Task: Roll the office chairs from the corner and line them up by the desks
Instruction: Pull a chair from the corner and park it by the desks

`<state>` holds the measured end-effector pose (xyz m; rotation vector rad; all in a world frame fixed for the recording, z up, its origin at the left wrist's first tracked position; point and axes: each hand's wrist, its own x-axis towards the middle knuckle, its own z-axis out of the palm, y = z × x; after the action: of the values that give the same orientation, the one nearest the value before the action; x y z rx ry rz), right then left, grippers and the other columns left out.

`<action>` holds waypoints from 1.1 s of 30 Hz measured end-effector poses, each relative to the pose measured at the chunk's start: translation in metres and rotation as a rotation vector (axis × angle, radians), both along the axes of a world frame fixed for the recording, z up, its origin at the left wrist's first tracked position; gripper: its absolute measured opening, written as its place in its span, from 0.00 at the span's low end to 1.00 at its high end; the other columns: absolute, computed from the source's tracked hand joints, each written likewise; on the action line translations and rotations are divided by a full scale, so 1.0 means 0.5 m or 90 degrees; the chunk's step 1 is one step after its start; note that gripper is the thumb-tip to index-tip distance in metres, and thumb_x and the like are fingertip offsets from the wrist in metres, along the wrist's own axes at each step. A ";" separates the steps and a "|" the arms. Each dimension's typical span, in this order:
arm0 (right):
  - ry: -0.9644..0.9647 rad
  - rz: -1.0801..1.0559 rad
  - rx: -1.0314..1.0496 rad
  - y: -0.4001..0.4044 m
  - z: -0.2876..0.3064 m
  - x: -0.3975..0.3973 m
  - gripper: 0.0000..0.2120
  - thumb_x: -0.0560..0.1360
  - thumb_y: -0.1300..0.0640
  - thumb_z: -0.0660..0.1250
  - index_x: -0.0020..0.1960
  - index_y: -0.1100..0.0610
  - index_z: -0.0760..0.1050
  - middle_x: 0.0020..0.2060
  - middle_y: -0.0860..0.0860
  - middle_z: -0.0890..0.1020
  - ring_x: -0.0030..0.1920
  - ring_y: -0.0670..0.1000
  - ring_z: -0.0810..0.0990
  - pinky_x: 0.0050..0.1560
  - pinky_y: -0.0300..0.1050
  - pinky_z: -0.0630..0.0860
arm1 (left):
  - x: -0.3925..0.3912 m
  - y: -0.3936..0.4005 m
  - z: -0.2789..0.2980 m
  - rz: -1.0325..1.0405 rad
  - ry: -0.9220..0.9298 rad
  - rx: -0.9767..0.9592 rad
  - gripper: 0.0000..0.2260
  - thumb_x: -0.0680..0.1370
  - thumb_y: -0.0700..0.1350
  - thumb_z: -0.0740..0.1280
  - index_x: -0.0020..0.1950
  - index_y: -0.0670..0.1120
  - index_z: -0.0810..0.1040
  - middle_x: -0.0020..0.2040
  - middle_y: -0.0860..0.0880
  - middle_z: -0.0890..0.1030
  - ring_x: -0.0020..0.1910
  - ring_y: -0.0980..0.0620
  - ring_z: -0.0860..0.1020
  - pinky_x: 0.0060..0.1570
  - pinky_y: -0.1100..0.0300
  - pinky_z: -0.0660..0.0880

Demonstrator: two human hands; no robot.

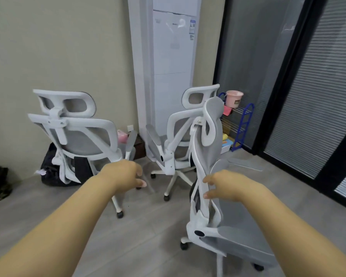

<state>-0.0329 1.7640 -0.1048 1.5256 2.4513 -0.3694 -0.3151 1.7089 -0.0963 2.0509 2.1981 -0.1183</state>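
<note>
Three white-and-grey office chairs stand in the corner. The nearest chair (212,156) is side-on at the right, its seat pointing right. My right hand (226,184) is beside its backrest, fingers apart, thumb and fingertips at the white frame; I cannot tell if they touch. My left hand (126,172) hovers with curled, parted fingers and holds nothing, in front of the left chair (82,136), which shows its back. A third chair (178,136) stands behind, by the air conditioner.
A tall white air conditioner (172,47) fills the corner. A blue rack (242,126) with a pink bucket (234,97) stands by the dark glass partition (308,76). Dark bags (50,168) lie against the left wall. Grey floor (148,226) lies between me and the chairs.
</note>
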 end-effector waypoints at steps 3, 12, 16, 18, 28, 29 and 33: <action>-0.008 0.001 0.009 0.095 0.008 -0.049 0.26 0.73 0.40 0.63 0.68 0.49 0.66 0.62 0.50 0.75 0.61 0.55 0.73 0.59 0.52 0.73 | -0.048 0.109 0.002 -0.016 -0.003 -0.002 0.12 0.73 0.60 0.64 0.51 0.55 0.75 0.55 0.51 0.77 0.51 0.50 0.74 0.46 0.56 0.72; -0.014 -0.099 0.178 0.298 -0.007 -0.175 0.18 0.76 0.43 0.61 0.57 0.55 0.71 0.47 0.52 0.75 0.47 0.55 0.75 0.39 0.46 0.67 | -0.151 0.372 -0.051 -0.068 -0.026 -0.006 0.15 0.74 0.61 0.64 0.55 0.54 0.76 0.53 0.52 0.78 0.50 0.50 0.75 0.43 0.57 0.69; 0.020 -0.170 0.224 0.373 -0.037 -0.213 0.15 0.77 0.47 0.60 0.55 0.57 0.68 0.50 0.52 0.74 0.48 0.56 0.74 0.38 0.46 0.68 | -0.169 0.493 -0.080 -0.114 -0.033 -0.009 0.15 0.74 0.59 0.64 0.56 0.53 0.75 0.55 0.52 0.78 0.52 0.50 0.75 0.45 0.58 0.70; 0.038 -0.211 0.230 0.413 -0.057 -0.227 0.15 0.77 0.47 0.60 0.56 0.57 0.67 0.54 0.52 0.73 0.52 0.56 0.73 0.40 0.47 0.69 | -0.175 0.562 -0.095 -0.147 -0.040 -0.011 0.14 0.75 0.59 0.63 0.57 0.54 0.75 0.55 0.53 0.78 0.54 0.50 0.75 0.44 0.57 0.70; 0.022 -0.429 0.215 0.530 -0.132 -0.251 0.13 0.75 0.56 0.63 0.59 0.57 0.69 0.53 0.54 0.78 0.50 0.57 0.77 0.39 0.46 0.70 | -0.137 0.862 -0.097 -0.385 -0.050 0.024 0.14 0.76 0.56 0.63 0.57 0.50 0.75 0.56 0.50 0.78 0.53 0.49 0.75 0.48 0.53 0.75; 0.019 -0.441 0.221 0.529 -0.135 -0.253 0.13 0.75 0.57 0.63 0.58 0.57 0.70 0.52 0.54 0.78 0.49 0.57 0.78 0.39 0.47 0.70 | -0.126 0.881 -0.097 -0.405 -0.054 0.029 0.13 0.76 0.55 0.63 0.57 0.50 0.75 0.56 0.50 0.78 0.53 0.49 0.76 0.49 0.52 0.76; 0.032 -0.481 0.224 0.502 -0.138 -0.253 0.14 0.75 0.54 0.63 0.59 0.57 0.71 0.53 0.54 0.78 0.49 0.58 0.78 0.41 0.48 0.72 | -0.067 0.929 -0.109 -0.475 -0.103 0.021 0.15 0.77 0.50 0.64 0.64 0.53 0.72 0.63 0.51 0.75 0.59 0.48 0.73 0.52 0.54 0.74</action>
<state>-0.1595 2.0147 -0.1738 2.5959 1.9424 -0.0883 -0.3484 2.1733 -0.1508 2.6715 1.2572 0.0140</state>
